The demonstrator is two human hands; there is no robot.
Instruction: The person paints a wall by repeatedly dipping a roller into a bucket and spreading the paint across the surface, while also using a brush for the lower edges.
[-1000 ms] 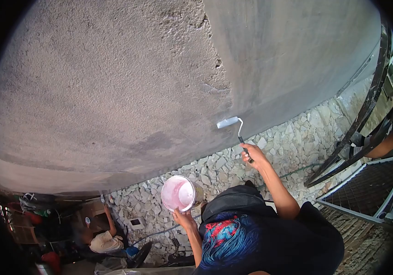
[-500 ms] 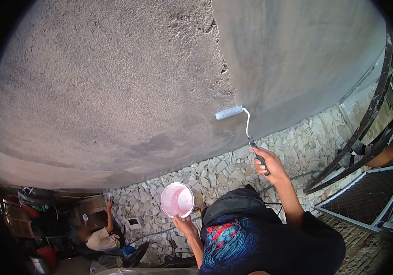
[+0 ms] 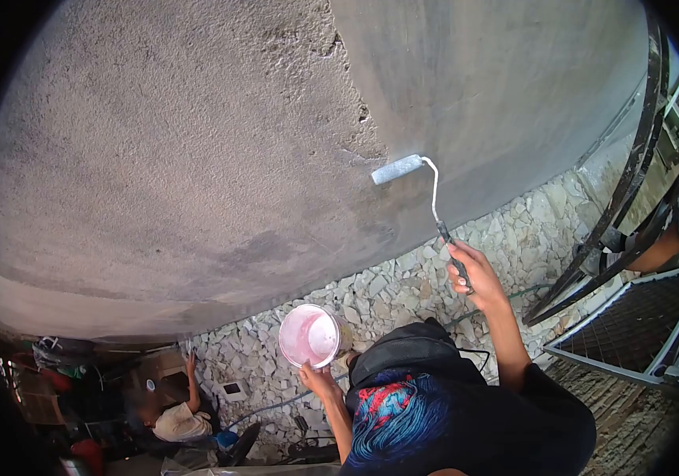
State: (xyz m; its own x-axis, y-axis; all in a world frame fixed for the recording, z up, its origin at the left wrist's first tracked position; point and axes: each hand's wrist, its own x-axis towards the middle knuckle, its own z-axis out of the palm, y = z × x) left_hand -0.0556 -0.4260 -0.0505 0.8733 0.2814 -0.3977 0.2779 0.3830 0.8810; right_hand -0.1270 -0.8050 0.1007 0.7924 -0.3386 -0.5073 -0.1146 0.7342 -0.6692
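My right hand [image 3: 476, 274] is wrapped round the dark handle of a paint roller [image 3: 397, 170]. Its pale, wet-looking sleeve lies at the grey wall [image 3: 197, 159], near the border between the rough plaster and the smoother band; whether it touches cannot be told. In my left hand [image 3: 319, 381] is the rim of a bucket [image 3: 309, 335], tipped so that its inside shows. Pinkish-white residue coats the inside, with a whiter patch at the bottom.
Broken stone rubble [image 3: 403, 285] covers the ground along the wall's foot. At lower left a person [image 3: 181, 420] sits or crouches near the wall. Dark curved metal bars [image 3: 640, 151] and a framed mesh panel [image 3: 633, 325] stand at right, with another person's arm or leg [image 3: 660, 258] behind the bars.
The roller and my right hand have shifted slightly relative to the wall, the roller now a little higher in view. My view has turned a little. Both hands keep their hold.
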